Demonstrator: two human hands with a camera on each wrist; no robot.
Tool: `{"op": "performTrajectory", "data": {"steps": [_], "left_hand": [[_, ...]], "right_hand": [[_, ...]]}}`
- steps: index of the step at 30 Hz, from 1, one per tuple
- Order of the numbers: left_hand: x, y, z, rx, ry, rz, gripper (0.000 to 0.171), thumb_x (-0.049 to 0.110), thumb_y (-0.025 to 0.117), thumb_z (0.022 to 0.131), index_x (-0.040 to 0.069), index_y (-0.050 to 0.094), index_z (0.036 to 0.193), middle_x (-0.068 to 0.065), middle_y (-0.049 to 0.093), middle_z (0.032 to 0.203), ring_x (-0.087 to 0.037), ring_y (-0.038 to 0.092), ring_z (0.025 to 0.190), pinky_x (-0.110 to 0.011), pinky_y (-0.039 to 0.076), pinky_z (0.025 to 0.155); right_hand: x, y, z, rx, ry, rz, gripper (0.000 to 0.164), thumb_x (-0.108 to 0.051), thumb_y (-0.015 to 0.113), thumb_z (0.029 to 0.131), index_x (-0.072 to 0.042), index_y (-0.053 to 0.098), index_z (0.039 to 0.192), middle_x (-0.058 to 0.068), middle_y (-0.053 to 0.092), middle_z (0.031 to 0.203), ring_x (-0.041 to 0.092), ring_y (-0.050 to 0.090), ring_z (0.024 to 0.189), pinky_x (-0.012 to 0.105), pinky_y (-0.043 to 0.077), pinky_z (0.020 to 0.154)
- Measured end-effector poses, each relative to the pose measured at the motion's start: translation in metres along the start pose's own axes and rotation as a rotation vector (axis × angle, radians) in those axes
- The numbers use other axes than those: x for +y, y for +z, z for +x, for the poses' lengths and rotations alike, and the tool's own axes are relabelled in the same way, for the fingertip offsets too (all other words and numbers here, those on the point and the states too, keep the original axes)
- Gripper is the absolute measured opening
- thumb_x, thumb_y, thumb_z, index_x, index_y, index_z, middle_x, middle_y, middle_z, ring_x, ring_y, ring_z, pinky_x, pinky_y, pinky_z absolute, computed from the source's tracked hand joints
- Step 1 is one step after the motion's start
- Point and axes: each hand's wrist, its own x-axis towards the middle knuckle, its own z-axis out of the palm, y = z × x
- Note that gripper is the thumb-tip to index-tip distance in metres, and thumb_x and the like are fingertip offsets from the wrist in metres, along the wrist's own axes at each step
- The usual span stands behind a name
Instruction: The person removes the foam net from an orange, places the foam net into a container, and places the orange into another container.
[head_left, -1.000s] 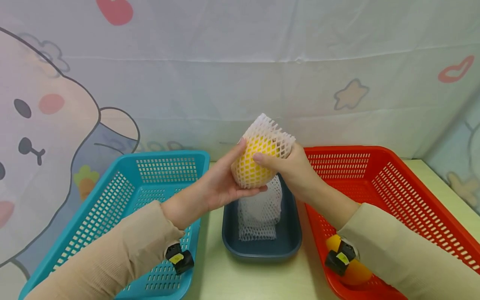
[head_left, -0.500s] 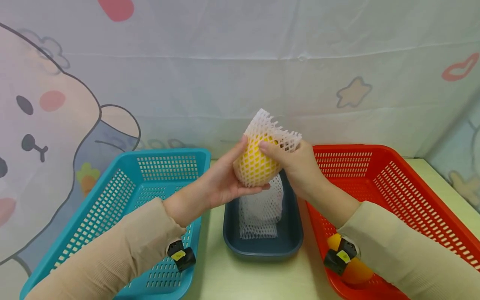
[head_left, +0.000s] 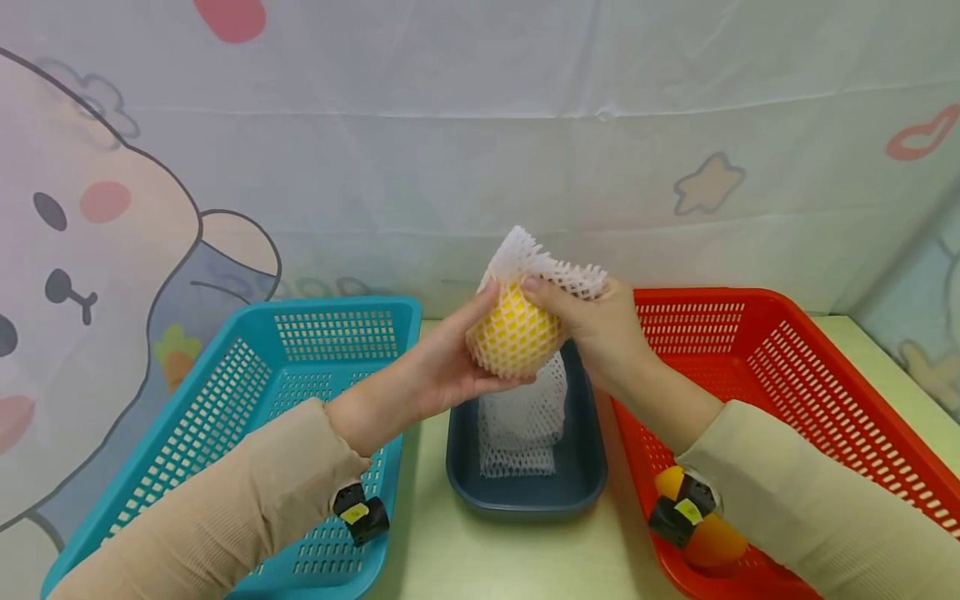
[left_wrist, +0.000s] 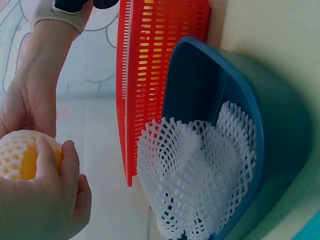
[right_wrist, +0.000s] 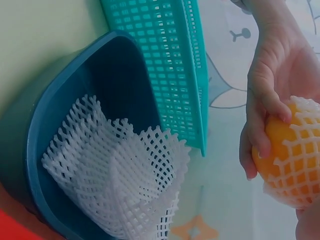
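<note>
A round yellow-orange fruit point(head_left: 517, 337) sits in a white foam net sleeve point(head_left: 508, 258), held up above the dark blue tub. My left hand point(head_left: 435, 371) cradles it from the left and below, thumb on its upper left side. At the upper right my right hand point(head_left: 603, 329) grips the sleeve's edge, its thumb tip near the fruit's top. The sleeve's loose end sticks up past the fruit. In the right wrist view, bare fruit skin point(right_wrist: 278, 137) shows beside the mesh, near the left hand's fingertips point(right_wrist: 260, 137). The right hand's other fingers are hidden in the head view.
The dark blue tub point(head_left: 468, 492) stands below the hands with white foam nets point(head_left: 521, 417) in it. A turquoise basket point(head_left: 408, 333) is on the left. On the right, a red basket point(head_left: 806, 333) holds orange-yellow fruit point(head_left: 712, 546). A printed cloth point(head_left: 465, 150) hangs behind.
My right thumb has moved up towards the fruit's top. The right hand has shifted slightly right, drawing that side of the sleeve outward. My left hand stays nearly in place.
</note>
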Motion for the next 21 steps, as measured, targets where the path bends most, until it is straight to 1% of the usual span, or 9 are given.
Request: {"op": "performTrajectory", "data": {"steps": [3, 7, 11, 13, 17, 21], "left_hand": [[0.0, 0.0007, -0.0008, 0.005, 0.002, 0.009, 0.061, 0.052, 0.043, 0.092, 0.02, 0.028, 0.142, -0.016, 0.033, 0.136, -0.035, 0.042, 0.12, -0.044, 0.038, 0.099], [-0.0004, 0.0009, -0.0015, 0.01, 0.004, 0.017, 0.062, 0.052, 0.043, 0.092, 0.02, 0.027, 0.143, -0.016, 0.033, 0.136, -0.035, 0.042, 0.119, -0.043, 0.038, 0.098], [-0.0011, 0.0002, -0.0014, 0.015, 0.009, 0.023, 0.062, 0.052, 0.043, 0.092, 0.02, 0.028, 0.142, -0.016, 0.034, 0.136, -0.034, 0.044, 0.118, -0.043, 0.039, 0.098], [-0.0014, -0.0002, -0.0016, 0.012, 0.009, 0.025, 0.062, 0.053, 0.042, 0.092, 0.02, 0.028, 0.142, -0.016, 0.035, 0.135, -0.034, 0.044, 0.117, -0.043, 0.039, 0.098], [-0.0013, -0.0006, -0.0023, -0.008, 0.015, 0.033, 0.062, 0.054, 0.042, 0.092, 0.022, 0.028, 0.142, -0.016, 0.036, 0.134, -0.035, 0.046, 0.114, -0.043, 0.039, 0.098], [-0.0002, -0.0001, -0.0029, -0.031, 0.027, 0.035, 0.059, 0.054, 0.042, 0.092, 0.025, 0.029, 0.142, -0.015, 0.037, 0.134, -0.034, 0.047, 0.112, -0.042, 0.041, 0.096]], "right_hand": [[-0.0009, -0.0005, -0.0003, 0.014, -0.004, -0.011, 0.032, -0.018, 0.064, 0.089, -0.004, 0.058, 0.117, 0.004, 0.062, 0.108, 0.023, 0.056, 0.099, 0.029, 0.05, 0.085], [-0.0029, 0.0003, -0.0008, 0.026, 0.001, -0.003, 0.032, -0.018, 0.064, 0.089, -0.004, 0.058, 0.117, 0.004, 0.062, 0.108, 0.023, 0.056, 0.099, 0.029, 0.05, 0.085], [-0.0038, 0.0007, -0.001, 0.016, -0.002, 0.01, 0.03, -0.015, 0.063, 0.089, -0.004, 0.059, 0.116, 0.004, 0.063, 0.107, 0.023, 0.057, 0.098, 0.03, 0.05, 0.085], [-0.0037, 0.0002, -0.0011, 0.004, -0.007, 0.007, 0.028, -0.015, 0.063, 0.089, -0.006, 0.059, 0.115, 0.004, 0.063, 0.107, 0.023, 0.057, 0.099, 0.03, 0.049, 0.086], [-0.0035, -0.0016, -0.002, -0.045, -0.044, -0.005, 0.029, -0.015, 0.062, 0.09, -0.008, 0.057, 0.117, 0.005, 0.06, 0.113, 0.025, 0.055, 0.103, 0.031, 0.047, 0.091], [-0.0028, -0.0049, -0.0022, -0.144, -0.068, -0.048, 0.038, -0.013, 0.058, 0.089, -0.006, 0.048, 0.125, 0.009, 0.054, 0.12, 0.026, 0.051, 0.106, 0.035, 0.043, 0.096]]}}
